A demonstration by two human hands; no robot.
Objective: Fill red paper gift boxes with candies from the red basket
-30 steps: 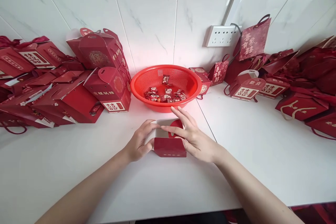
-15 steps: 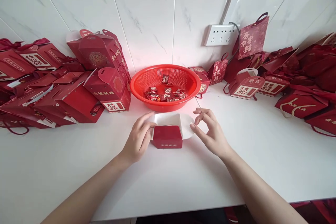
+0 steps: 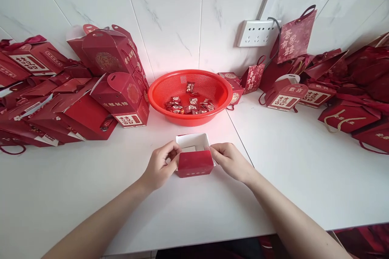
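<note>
In front of me on the white table stands a small red gift box (image 3: 196, 164), its top open and its white inside showing. My left hand (image 3: 161, 164) is closed on the box's left wall, thumb and fingers pinching the edge. On the other side, my right hand (image 3: 232, 161) grips the right wall the same way, its fingertips partly hidden at the rim. Just behind the box sits a red plastic basket (image 3: 190, 120) with several wrapped candies (image 3: 192, 105) at its bottom.
Red gift boxes (image 3: 118, 97) are stacked on the left, some lying on their sides. More boxes and bags (image 3: 284, 96) crowd the right. A white power strip (image 3: 258, 33) is fixed to the tiled wall. The table's front edge (image 3: 188, 247) runs below my forearms.
My right hand has moved left onto the box's right wall, and the white flap that stuck out there no longer shows. The left hand has closed more on its side.
</note>
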